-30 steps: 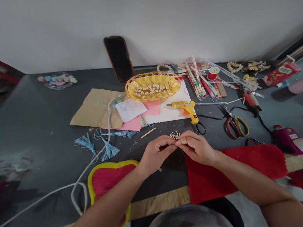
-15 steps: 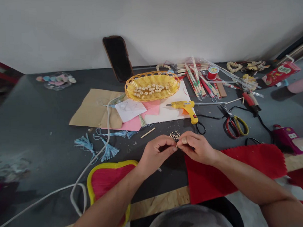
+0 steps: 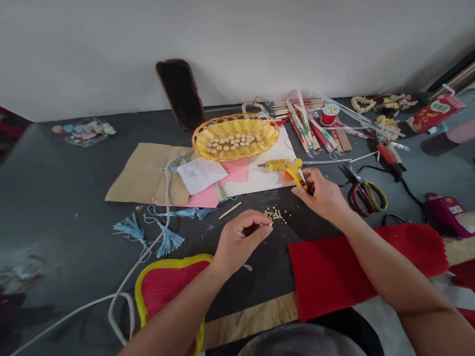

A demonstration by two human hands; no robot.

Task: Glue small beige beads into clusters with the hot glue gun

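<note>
My left hand (image 3: 245, 237) is closed in a pinch, with a small pale wooden piece (image 3: 271, 224) showing at the fingertips. Just beyond it, a loose heap of similar little pieces (image 3: 275, 214) lies on the dark table. My right hand (image 3: 324, 196) is at the handle of a yellow glue gun (image 3: 286, 166), thumb on the near side and fingers around the far side. The gun rests on its side, nozzle to the left, over white paper. Behind it stands a yellow woven basket (image 3: 236, 152) holding several small flower-shaped clusters.
Scissors (image 3: 362, 189), pliers (image 3: 390, 154) and chopsticks (image 3: 308, 126) lie to the right. Red felt (image 3: 330, 273) sits under my right forearm. A white cord (image 3: 141, 259) and blue tassels (image 3: 169, 240) are on the left. A phone (image 3: 182, 94) leans against the wall.
My right hand has left my left hand's fingertips and moved up and right to the glue gun's handle. My left hand stays in nearly the same place, still pinching.
</note>
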